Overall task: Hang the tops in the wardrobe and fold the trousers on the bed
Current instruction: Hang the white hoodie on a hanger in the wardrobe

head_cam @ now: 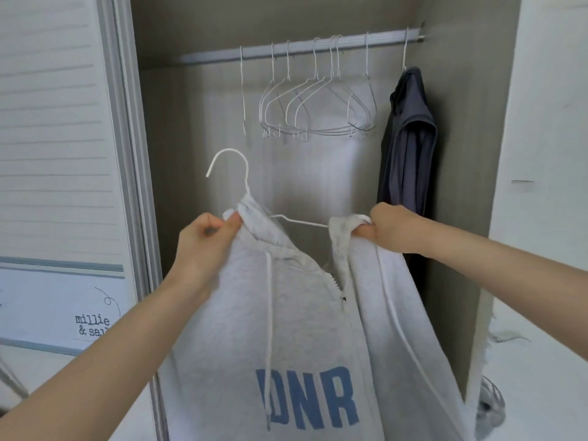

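Nearest to me, I hold a light grey zip hoodie (286, 329) up in front of the open wardrobe (461, 154), its zip undone at the top and blue letters across the chest. My left hand (203, 240) pinches the left shoulder of the hoodie by the collar, thumb and fingers closed on the cloth. My right hand (394, 230) is clamped on the right shoulder edge, fingers curled round the fabric. The two hands are apart, with a white wire hanger (245, 186) between them: its hook stands up above my left hand and its arm runs across to the right one, partly inside the hoodie. Two white drawstrings hang down the front.

Farther in, a rail (302, 47) crosses the top of the wardrobe. A cluster of bare white hangers (305, 103) hangs from it, and at the far right a dark top (410, 138) hangs against the side wall. On the left stands the sliding door (57, 122).
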A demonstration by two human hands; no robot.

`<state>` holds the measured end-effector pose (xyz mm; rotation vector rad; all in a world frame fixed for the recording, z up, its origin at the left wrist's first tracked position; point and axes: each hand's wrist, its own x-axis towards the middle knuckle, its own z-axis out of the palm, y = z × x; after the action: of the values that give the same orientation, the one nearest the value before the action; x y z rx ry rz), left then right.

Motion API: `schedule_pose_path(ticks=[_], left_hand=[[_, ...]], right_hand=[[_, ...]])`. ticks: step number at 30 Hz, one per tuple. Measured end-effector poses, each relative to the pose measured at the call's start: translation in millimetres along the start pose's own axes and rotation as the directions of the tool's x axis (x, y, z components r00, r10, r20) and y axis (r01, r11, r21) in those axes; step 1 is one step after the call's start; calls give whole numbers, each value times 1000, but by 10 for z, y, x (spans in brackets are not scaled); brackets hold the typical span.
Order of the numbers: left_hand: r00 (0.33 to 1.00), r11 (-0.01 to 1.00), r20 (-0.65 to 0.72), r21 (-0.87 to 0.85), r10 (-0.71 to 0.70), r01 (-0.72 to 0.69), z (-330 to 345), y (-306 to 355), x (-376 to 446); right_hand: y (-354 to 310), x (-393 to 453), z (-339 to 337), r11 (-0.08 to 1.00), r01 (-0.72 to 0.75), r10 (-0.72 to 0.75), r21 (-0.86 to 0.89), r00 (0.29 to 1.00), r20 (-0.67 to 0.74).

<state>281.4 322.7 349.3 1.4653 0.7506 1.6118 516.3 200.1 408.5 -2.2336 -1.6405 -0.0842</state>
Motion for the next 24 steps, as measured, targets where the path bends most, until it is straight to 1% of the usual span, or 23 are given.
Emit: schedule_pose_path(ticks=[2,3,5,7,9,12,14,15,17,19,20,22,23,24], left_hand=[[1000,999,-7,28,23,-23,37,18,20],[999,999,2,39,37,-37,53,22,31],[997,994,39,75,71,-74,88,24,55],[987,978,102,160,122,-137,168,31,48],[960,936,195,250,201,-247,246,27,34],[886,835,353,353,300,-423,158,34,132],[850,751,394,425,349,-505,-57,-9,279],[855,731,387,459,347,-505,-181,-33,362],[893,756,356,493,277,-431,-386,-40,456],[926,785,335,519,177,-338,-479,-52,504],[933,789,325,529,152,-313,-480,-52,515],[933,810,328,500,149,-305,-410,-18,502],[920,823,361,470,151,-320,-350,21,478],[896,809,418,469,151,-355,-286,49,467]], right_hand=[[72,16,13,971,-18,5,238,999,54],[100,8,13,947,-4,-21,321,997,73],[120,-13,7,896,69,-111,439,991,72],[71,-34,8,818,128,-193,561,979,58],[13,-14,63,770,156,-224,619,974,32],[16,-11,112,712,177,-177,679,982,-70],[102,-10,106,676,204,-144,708,979,-144],[158,-7,91,650,211,-122,730,977,-174],[233,-16,58,599,233,-100,766,971,-217],[251,5,64,588,260,-111,766,964,-242],[247,26,79,594,271,-119,758,961,-250],[237,67,122,614,285,-127,736,956,-264],[233,92,152,616,292,-128,732,953,-273],[224,122,181,612,299,-127,732,951,-282]])
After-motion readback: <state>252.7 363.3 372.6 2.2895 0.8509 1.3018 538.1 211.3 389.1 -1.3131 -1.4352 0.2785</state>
